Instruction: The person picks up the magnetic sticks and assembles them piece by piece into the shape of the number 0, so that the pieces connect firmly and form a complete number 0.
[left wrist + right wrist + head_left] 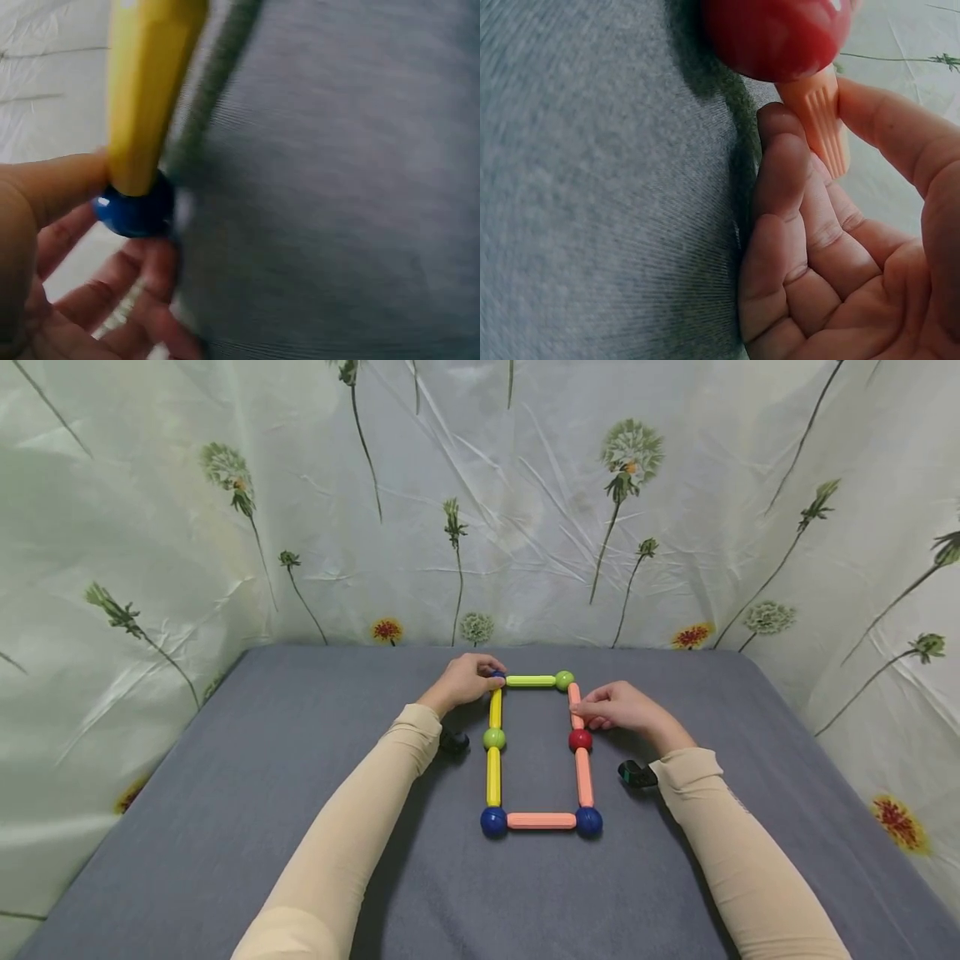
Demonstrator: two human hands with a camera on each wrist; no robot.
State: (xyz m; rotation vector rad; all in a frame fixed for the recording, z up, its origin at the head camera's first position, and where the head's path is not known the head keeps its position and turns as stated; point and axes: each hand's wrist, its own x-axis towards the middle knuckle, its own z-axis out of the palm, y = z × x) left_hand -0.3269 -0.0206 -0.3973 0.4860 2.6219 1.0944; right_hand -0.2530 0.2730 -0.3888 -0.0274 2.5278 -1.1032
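Note:
A rectangle of coloured rods and balls lies on the grey cloth. At its far left corner my left hand (465,680) pinches a blue ball (135,211) between thumb and fingers. A yellow rod (146,90) is joined to that ball. On the far right side, my right hand (628,707) holds a salmon rod (819,112) between thumb and fingertips. One end of this rod meets a red ball (780,34). Its other end is beside the green ball (564,680) at the far right corner; whether they touch I cannot tell.
A lime rod (531,681) forms the far side. Down the left run a green ball (494,738) and another yellow rod (493,778). A salmon rod (542,821) between two blue balls makes the near side. A floral curtain (525,552) hangs behind the grey surface (225,827).

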